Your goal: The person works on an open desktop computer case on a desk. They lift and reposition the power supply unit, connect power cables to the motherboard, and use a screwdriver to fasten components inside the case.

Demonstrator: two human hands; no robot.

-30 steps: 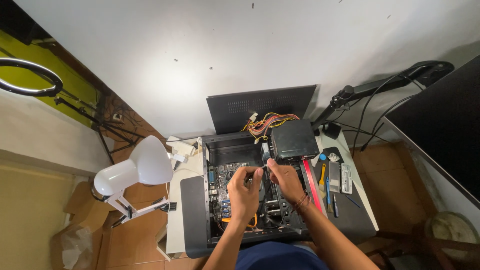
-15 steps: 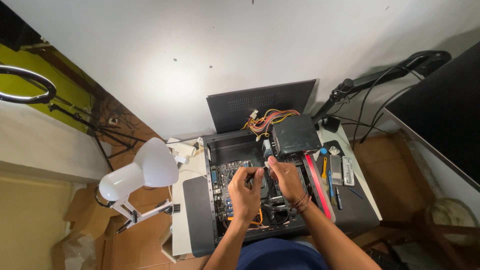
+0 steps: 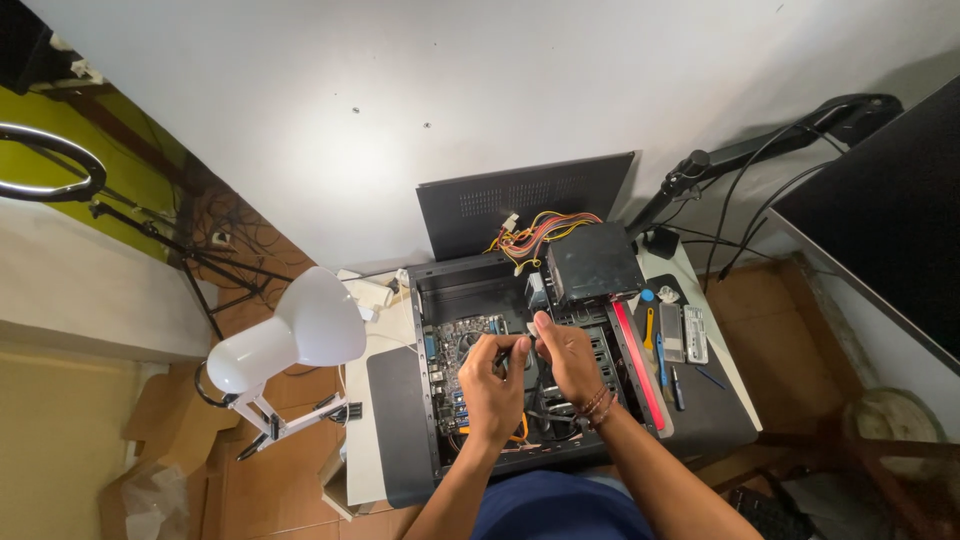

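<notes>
The left hand (image 3: 492, 385) and the right hand (image 3: 566, 358) are meeting over the open computer case (image 3: 520, 370), which is lying flat on the table (image 3: 372, 470). Both hands are pinching closed on a small dark cable plug (image 3: 527, 345), thumbs and fingers tight. The plug is too small to see well. It is hanging just above the green board (image 3: 452, 345) inside the case.

What could go wrong: the plug is tiny and the 2 hands are crowding each other, so I think it could slip and drop down among the parts. A hard push at a bad angle could bend it. The right wrist is wearing bands (image 3: 597, 405) that are hanging near the wires (image 3: 545, 415) under it, so they could catch.

Going farther out, a black box (image 3: 592, 262) is sitting on the far end of the case with a bunch of colored wires (image 3: 535, 232) coming out. Those wires are close to the hands and are getting in the way. A red strip (image 3: 636, 365) is lying along the right side of the case. Small tools (image 3: 670, 345) are lying on a dark mat (image 3: 710, 415) beside it. A white lamp (image 3: 285, 335) is standing to the left. A black panel (image 3: 525, 200) is leaning on the wall (image 3: 400, 120) at the back.
</notes>
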